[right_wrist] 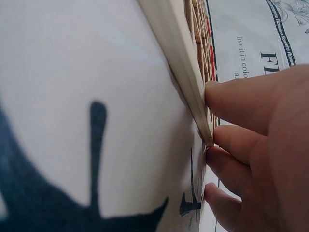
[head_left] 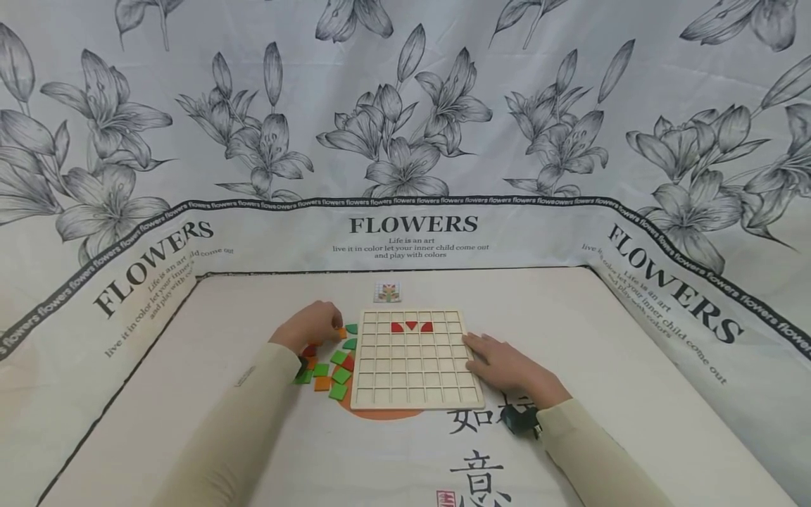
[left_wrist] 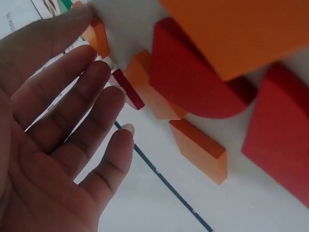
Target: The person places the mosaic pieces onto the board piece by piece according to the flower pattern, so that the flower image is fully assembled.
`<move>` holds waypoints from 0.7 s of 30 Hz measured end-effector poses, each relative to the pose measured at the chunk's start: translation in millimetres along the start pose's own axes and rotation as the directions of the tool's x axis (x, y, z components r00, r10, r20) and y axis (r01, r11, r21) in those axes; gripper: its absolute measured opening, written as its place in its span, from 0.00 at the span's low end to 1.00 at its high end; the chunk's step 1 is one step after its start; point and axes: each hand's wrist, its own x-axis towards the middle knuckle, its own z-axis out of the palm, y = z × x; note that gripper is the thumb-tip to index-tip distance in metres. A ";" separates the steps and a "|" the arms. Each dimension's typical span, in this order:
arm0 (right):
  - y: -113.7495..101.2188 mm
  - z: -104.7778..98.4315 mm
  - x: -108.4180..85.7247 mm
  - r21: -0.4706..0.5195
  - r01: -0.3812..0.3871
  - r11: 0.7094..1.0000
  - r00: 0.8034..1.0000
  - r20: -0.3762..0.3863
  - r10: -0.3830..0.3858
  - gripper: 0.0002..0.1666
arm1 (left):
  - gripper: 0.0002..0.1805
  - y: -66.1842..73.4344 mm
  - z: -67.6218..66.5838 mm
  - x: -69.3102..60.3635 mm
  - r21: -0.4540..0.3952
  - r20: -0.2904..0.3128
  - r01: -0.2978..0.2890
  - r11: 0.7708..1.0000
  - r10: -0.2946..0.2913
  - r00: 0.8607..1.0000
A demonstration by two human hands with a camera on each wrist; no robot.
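A pale wooden grid board (head_left: pixel 412 358) lies on the table, with three red pieces (head_left: pixel 412 326) set in its second row. My left hand (head_left: pixel 310 327) is beyond the loose pieces on the left. Its thumb and forefinger pinch a small orange piece (left_wrist: pixel 99 38) by the edges; the other fingers stay fairly straight. Red pieces (left_wrist: pixel 193 77) and orange pieces (left_wrist: pixel 200 150) lie close by that hand. My right hand (head_left: pixel 507 362) touches the board's right edge with extended fingertips (right_wrist: pixel 229 137), without curling round it.
Green tiles (head_left: pixel 338 375), orange tiles (head_left: pixel 322 384) and red pieces are scattered left of the board. Behind it lies a small pattern card (head_left: pixel 387 291). An orange printed shape (head_left: pixel 380 415) shows under the board's front. Flower-printed cloth (head_left: pixel 405 239) walls the table's back and sides.
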 end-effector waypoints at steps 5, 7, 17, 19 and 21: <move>-0.6 -0.6 -0.7 0.007 -0.005 1.000 1.000 0.002 0.005 0.36 | 0.12 -0.9 0.6 1.9 0.002 -0.001 -0.006 1.000 0.006 1.000; -1.0 -0.6 -0.7 0.008 -0.008 1.000 1.000 0.003 0.008 0.36 | 0.12 -1.2 0.9 2.5 -0.001 -0.002 -0.002 1.000 0.002 1.000; -0.8 1.0 -0.3 0.004 -0.015 1.000 1.000 0.007 0.015 0.36 | 0.14 2.6 0.8 4.3 0.025 -0.036 -0.075 0.997 0.076 0.996; -0.5 0.9 -0.4 0.008 -0.012 1.000 1.000 0.005 0.012 0.36 | 0.14 6.3 0.5 5.8 0.032 -0.051 -0.115 0.993 0.117 0.992; -0.4 0.6 -0.5 0.010 -0.011 1.000 1.000 0.004 0.011 0.36 | 0.15 11.0 0.8 7.9 0.028 -0.061 -0.148 0.989 0.149 0.987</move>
